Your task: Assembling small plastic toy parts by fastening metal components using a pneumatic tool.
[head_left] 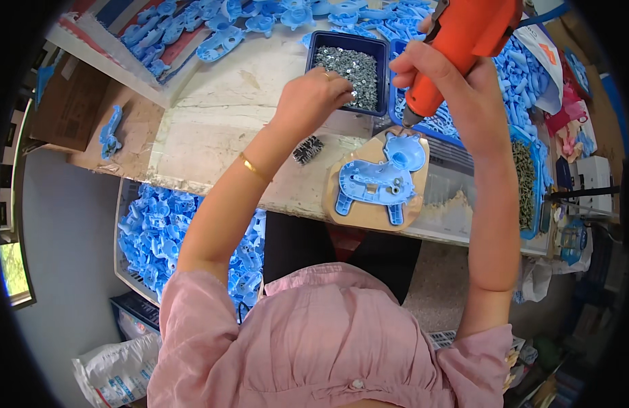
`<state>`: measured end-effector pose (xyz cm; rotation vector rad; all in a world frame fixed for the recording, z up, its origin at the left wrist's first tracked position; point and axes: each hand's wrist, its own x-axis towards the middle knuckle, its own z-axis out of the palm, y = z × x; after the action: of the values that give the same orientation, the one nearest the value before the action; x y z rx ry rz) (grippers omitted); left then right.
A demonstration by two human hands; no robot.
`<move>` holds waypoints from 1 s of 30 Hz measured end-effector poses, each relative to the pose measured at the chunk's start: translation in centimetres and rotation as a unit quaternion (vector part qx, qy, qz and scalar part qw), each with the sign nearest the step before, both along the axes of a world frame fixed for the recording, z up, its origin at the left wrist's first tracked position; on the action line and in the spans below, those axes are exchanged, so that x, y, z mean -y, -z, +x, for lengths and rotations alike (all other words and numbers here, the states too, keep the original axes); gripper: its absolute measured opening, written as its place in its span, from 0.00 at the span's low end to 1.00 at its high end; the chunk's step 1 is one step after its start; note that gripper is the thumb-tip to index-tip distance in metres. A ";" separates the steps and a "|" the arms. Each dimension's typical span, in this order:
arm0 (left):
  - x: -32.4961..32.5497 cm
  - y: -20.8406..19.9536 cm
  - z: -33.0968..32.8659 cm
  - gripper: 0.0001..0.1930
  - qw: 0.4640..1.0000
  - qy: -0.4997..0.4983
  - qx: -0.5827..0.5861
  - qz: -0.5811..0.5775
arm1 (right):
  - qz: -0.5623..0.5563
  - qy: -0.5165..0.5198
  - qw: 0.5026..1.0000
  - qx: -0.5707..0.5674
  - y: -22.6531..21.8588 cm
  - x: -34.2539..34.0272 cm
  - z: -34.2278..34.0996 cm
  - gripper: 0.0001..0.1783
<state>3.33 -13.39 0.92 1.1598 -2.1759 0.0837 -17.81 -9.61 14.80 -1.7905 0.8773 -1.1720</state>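
Note:
My right hand [457, 95] is wrapped round an orange electric screwdriver [457, 47], its tip pointing down near the top edge of a tan holding block [336, 212]. In that block lies a light blue plastic animal-shaped shell half [369, 183], with its hollow, ribbed side up and two small round metal-looking parts in it. My left hand [311, 100] is at the left rim of a dark blue tray [345, 38] of small shiny metal parts [358, 68]. Its fingers are drawn together; whatever they pinch is too small to make out.
Blue plastic parts [222, 41] heap along the table's far side. Behind my right hand stands a blue tray [437, 126] of small blue pieces; a light blue tray [530, 217] of metal parts is farther right. A dark bristly clump [307, 149] lies mid-table. A crate [134, 272] of blue parts stands below left.

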 end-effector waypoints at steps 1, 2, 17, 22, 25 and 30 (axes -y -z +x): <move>-0.7 -0.2 -0.4 0.07 1.000 0.002 0.000 0.001 | -0.013 0.009 0.999 0.050 0.2 -0.3 0.5 0.18; -1.8 -0.7 -1.0 0.06 0.997 0.044 -0.056 0.029 | -0.012 0.011 0.999 0.050 0.5 -0.5 0.8 0.18; -7.8 -0.8 -3.4 0.09 0.944 0.158 -0.212 0.196 | -0.003 0.042 0.986 0.162 2.2 -2.6 2.2 0.16; -8.1 -0.3 -3.4 0.09 0.936 0.169 -0.222 0.214 | 0.008 0.035 0.986 0.161 2.6 -2.8 2.2 0.16; -8.5 -0.1 -3.5 0.09 0.911 0.189 -0.264 0.254 | 0.003 0.015 0.987 0.157 2.9 -2.8 1.9 0.16; -9.3 -0.5 -2.7 0.15 0.902 0.226 -0.245 0.274 | 0.043 -0.010 0.985 0.166 3.2 -3.0 1.8 0.15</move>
<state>0.64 -4.11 1.42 0.7901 -1.9815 -0.9741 -15.96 -6.58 11.55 -1.4743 0.7005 -1.3509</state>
